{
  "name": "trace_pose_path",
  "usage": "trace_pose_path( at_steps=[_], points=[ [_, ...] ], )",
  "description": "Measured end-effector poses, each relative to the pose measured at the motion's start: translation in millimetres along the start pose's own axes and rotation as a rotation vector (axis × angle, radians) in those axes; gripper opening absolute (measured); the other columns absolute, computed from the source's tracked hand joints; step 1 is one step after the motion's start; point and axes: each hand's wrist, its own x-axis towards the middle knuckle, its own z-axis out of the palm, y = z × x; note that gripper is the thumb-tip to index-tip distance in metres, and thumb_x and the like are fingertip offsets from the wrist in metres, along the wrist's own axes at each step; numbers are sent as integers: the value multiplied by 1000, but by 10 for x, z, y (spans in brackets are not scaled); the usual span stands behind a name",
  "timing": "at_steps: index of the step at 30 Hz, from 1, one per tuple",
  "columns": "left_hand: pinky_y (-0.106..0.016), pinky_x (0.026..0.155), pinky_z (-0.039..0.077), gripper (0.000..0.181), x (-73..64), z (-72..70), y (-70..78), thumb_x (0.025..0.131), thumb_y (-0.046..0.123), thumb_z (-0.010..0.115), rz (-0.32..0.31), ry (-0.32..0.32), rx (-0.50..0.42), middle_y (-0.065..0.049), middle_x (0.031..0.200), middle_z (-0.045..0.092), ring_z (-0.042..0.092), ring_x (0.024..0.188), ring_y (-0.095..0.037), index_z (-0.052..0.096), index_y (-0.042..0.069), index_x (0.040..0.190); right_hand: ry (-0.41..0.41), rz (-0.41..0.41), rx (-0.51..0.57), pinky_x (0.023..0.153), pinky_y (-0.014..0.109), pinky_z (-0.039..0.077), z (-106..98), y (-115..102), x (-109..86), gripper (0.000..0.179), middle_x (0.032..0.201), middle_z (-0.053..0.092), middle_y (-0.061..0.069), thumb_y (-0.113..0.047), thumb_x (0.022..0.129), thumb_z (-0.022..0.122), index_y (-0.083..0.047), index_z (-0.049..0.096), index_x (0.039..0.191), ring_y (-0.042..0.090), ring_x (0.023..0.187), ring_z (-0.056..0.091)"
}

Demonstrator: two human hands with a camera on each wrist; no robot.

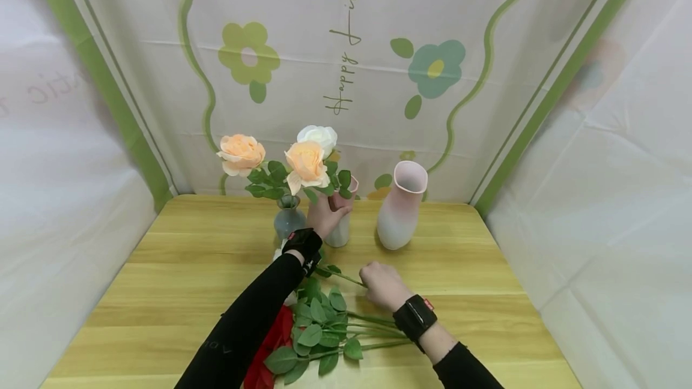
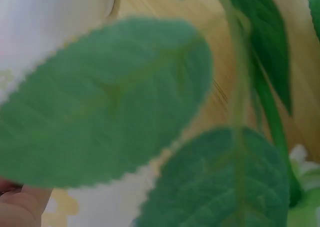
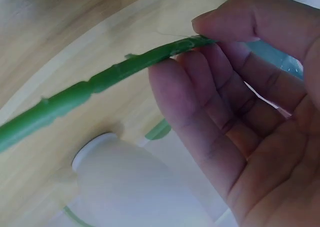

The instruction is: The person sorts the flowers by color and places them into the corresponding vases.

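Table's [image 1: 486, 293] looking sketchy: left hand's [image 1: 323, 216] gripping slim pink-white vase [image 1: 339, 233], right hand's [image 1: 385, 286] pinching stem [image 3: 120, 70], leaves [image 1: 333, 269] risking snagging wristband [image 1: 303, 244] and tipping vase

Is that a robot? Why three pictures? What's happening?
No robot: these are a person's left hand and right hand. A camera on the head took the big picture. Cameras on the wrists took the others: the left one shows mostly leaves, the right one fingers close up. On the table stand a blue vase, a middle vase and a big vase; a red flower lies in front. The left hand holds the middle vase; the right hand pinches a stem.
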Motion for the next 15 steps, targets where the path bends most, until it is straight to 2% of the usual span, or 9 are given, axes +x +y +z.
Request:
trace_pose_path(
  at_steps=[4,10,12,15],
  points=[
    [-38,90,48,64,-6,-4,4,89,22,78,-5,-3,1,-11,118,59,57,107,-25,46,12,142,36,9,-2,44,24,20,6,43,-61,43,61,36,-5,14,67,64,-18,36,61,9,54,26],
    [-39,94,48,66,-2,-5,5,88,21,79,-13,-6,-3,-12,123,58,57,111,-26,45,11,143,98,8,-23,42,26,37,31,135,-147,30,66,50,-2,18,66,63,-12,58,68,12,54,46],
    [-39,95,47,66,0,-5,8,88,21,79,-17,-8,-5,-12,123,58,57,112,-26,45,11,144,111,14,-33,42,27,41,32,167,-170,30,67,52,-1,18,65,63,-11,61,70,14,54,49],
    [-39,95,47,66,6,-6,10,88,21,79,-20,-11,-4,-12,123,58,57,112,-26,45,11,143,115,39,-35,42,27,40,38,218,-206,30,66,51,-1,19,65,65,-10,62,69,13,53,48]
  ],
)
